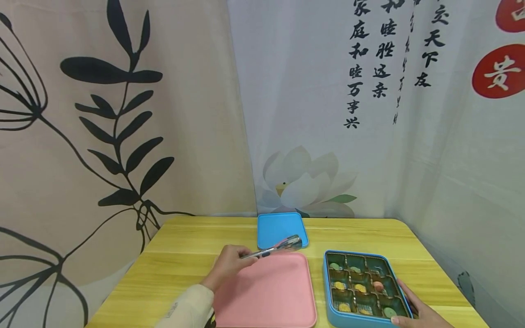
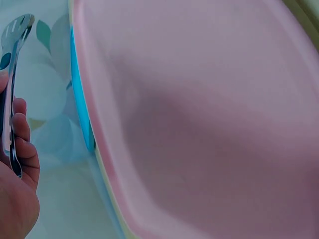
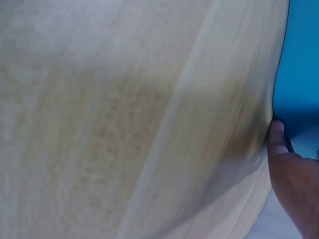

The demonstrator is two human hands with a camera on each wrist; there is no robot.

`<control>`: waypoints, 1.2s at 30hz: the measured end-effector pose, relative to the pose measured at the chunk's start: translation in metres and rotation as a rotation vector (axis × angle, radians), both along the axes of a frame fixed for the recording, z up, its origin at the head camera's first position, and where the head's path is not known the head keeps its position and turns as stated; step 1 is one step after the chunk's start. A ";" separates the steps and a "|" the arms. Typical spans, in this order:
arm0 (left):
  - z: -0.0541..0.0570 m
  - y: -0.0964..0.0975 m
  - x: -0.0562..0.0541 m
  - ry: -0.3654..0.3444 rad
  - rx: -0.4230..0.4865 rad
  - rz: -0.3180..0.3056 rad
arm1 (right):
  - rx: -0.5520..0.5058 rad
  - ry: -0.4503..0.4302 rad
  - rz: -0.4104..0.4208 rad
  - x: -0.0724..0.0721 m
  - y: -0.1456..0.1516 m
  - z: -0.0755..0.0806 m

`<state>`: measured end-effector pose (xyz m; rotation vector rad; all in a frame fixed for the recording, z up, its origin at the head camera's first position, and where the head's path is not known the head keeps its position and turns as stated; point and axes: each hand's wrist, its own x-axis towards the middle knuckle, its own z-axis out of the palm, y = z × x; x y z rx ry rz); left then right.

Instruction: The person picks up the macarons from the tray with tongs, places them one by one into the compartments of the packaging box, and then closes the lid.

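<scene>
My left hand (image 1: 233, 268) holds a pair of metal tongs (image 1: 283, 246) above the far part of a pink tray (image 1: 270, 291). The slotted tip of the tongs (image 2: 18, 33) shows in the left wrist view, with fingers curled round the handles. Nothing can be made out between the tong ends. At the right, a blue box (image 1: 357, 320) holds a dark divided insert with small green, yellow and reddish pieces in its compartments. My right hand (image 1: 422, 312) grips the near right corner of this box, thumb at the front rim and fingers along the side.
A blue lid-like tray (image 1: 280, 228) lies at the table's back edge, behind the pink tray. Everything stands on a yellow wood-grain table (image 1: 184, 255). A printed curtain (image 1: 197, 114) hangs right behind the table.
</scene>
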<state>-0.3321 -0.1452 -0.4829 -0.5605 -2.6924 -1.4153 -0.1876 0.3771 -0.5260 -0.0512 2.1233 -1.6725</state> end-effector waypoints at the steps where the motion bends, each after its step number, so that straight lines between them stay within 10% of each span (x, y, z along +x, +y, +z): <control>1: 0.000 0.004 0.000 0.005 0.003 -0.008 | -0.003 -0.003 0.001 0.000 0.000 0.000; 26: -0.007 0.100 0.007 -0.002 0.055 -0.121 | -0.165 -0.047 0.001 0.002 0.002 -0.004; 36: -0.008 0.137 0.009 0.027 0.049 -0.155 | -0.068 -0.026 -0.028 0.002 0.000 -0.003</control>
